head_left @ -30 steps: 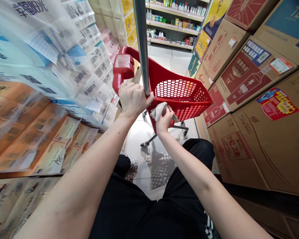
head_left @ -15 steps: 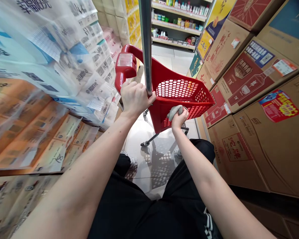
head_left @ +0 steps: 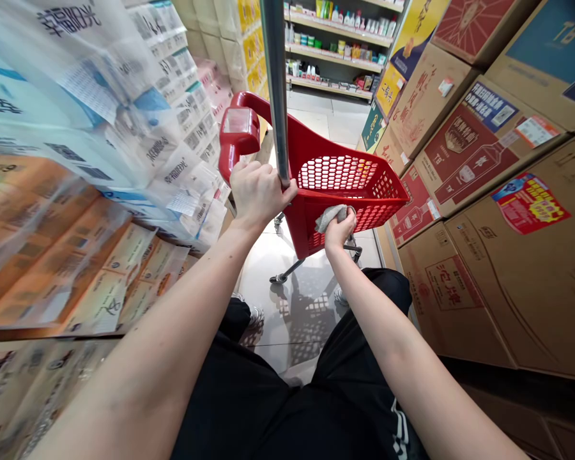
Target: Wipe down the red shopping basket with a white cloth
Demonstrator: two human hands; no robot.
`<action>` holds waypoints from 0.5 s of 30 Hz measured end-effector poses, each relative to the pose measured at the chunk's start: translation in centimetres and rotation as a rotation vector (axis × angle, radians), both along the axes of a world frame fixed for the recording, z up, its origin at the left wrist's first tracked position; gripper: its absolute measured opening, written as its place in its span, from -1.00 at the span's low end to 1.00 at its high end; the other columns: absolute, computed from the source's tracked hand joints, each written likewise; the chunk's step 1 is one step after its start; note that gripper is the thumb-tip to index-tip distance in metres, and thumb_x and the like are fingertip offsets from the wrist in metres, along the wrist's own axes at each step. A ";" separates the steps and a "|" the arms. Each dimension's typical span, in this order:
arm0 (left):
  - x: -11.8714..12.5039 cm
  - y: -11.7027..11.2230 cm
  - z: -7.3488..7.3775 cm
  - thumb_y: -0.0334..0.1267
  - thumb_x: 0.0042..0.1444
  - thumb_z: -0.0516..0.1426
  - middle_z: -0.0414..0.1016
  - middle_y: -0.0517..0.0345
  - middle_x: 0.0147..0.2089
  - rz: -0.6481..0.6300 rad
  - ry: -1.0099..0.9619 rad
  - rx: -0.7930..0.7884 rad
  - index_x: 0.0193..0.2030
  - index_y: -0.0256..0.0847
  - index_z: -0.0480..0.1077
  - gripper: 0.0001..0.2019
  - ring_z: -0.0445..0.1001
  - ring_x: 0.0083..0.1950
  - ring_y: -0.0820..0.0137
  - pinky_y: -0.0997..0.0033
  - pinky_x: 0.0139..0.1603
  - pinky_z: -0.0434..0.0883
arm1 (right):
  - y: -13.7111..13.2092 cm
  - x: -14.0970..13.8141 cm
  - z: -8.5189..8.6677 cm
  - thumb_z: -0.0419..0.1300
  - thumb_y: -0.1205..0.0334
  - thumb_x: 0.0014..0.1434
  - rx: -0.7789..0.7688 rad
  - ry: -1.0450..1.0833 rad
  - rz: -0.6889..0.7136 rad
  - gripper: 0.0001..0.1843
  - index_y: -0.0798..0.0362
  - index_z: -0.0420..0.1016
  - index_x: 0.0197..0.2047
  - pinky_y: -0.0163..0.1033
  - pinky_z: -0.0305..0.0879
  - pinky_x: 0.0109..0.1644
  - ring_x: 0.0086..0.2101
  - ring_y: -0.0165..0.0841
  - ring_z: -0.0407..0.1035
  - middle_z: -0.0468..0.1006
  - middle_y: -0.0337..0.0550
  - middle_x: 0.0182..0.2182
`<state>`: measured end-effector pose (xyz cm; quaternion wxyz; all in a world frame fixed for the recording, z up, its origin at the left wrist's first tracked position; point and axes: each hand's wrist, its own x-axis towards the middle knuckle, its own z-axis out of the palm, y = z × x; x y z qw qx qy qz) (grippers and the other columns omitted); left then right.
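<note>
Left hand (head_left: 261, 190): you are gripping the handle (head_left: 226, 158) of the red shopping cart (head_left: 298, 220), beside the metal pole (head_left: 274, 76).
Right hand (head_left: 341, 231): you are pinching a gray cloth (head_left: 329, 217) against the cart's side.
Cart: standing between wrapped packs (head_left: 165, 169) and cartons (head_left: 455, 281).
Shelf (head_left: 338, 56): bottles (head_left: 349, 20) are lining it.

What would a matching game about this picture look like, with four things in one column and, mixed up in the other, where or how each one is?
Things:
1. Left hand
2. Cloth
3. Basket
4. Cardboard boxes

Places and states:
A. Stacked along the right of the view
B. Red, with many holes
C. Gripping the cart, next to the metal pole
D. Grey and bunched up in the right hand

Right pairs: 1-C, 2-D, 3-B, 4-A.
</note>
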<state>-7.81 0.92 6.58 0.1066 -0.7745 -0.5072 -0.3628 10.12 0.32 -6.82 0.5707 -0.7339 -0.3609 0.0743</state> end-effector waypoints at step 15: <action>0.7 -0.1 0.2 -0.14 0.12 0.01 0.46 -0.02 -0.33 -0.027 0.016 -0.088 -0.30 -0.16 0.49 -0.74 0.36 -0.05 0.02 -0.15 0.04 0.14 | -0.3 -0.1 0.0 -0.01 0.33 0.09 -0.084 0.039 0.050 -0.47 0.28 0.25 0.14 0.06 0.19 0.20 0.10 -0.11 0.30 0.40 0.30 0.04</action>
